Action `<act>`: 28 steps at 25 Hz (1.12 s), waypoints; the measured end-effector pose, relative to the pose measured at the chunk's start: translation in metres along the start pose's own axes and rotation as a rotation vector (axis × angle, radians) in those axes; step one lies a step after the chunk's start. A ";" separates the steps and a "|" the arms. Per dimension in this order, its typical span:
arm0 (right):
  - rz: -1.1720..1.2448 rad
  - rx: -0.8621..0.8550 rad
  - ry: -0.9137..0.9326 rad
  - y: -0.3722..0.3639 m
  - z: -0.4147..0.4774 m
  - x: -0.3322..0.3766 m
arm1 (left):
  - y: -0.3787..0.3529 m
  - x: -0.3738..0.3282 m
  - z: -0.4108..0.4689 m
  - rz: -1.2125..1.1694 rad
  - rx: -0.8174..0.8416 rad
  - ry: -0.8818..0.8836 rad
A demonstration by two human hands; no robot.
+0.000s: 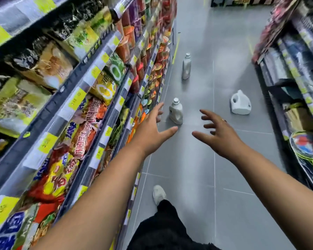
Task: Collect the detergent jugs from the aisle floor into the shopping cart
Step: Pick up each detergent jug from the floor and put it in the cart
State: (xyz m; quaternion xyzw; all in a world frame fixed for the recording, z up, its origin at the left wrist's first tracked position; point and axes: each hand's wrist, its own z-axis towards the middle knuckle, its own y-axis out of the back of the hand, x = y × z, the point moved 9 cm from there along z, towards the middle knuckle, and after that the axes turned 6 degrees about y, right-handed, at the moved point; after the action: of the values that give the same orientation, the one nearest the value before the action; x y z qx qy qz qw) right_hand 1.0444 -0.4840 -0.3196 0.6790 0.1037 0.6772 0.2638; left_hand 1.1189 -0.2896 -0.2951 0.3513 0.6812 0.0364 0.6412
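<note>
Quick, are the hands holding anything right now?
Left hand: open, holding nothing.
Right hand: open, fingers spread, holding nothing.

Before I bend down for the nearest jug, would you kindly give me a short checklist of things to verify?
1. Hands free: left hand and right hand open, holding nothing: ok.
2. Nearest jug standing upright, capped: ok.
3. Floor between the hands and that jug unobstructed: ok.
4. Shopping cart nearby: not in view, cannot tell.
5. Other jugs spotted: far bottle upright, handled jug farther right: ok.
</note>
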 end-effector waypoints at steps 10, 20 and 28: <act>0.187 -0.159 -0.187 -0.003 0.206 -0.070 | 0.016 0.002 0.268 0.042 0.147 0.045; 0.174 -0.051 -0.309 0.007 0.427 -0.197 | -0.039 0.040 0.509 0.089 0.191 0.145; 0.133 0.025 -0.414 -0.063 0.549 -0.336 | -0.104 0.139 0.658 0.082 0.216 0.225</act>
State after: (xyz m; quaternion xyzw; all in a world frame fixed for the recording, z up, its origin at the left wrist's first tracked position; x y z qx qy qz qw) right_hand 1.5721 -0.7182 -0.6111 0.8122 0.0109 0.5379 0.2257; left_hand 1.6755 -0.5591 -0.5801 0.4394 0.7339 0.0282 0.5172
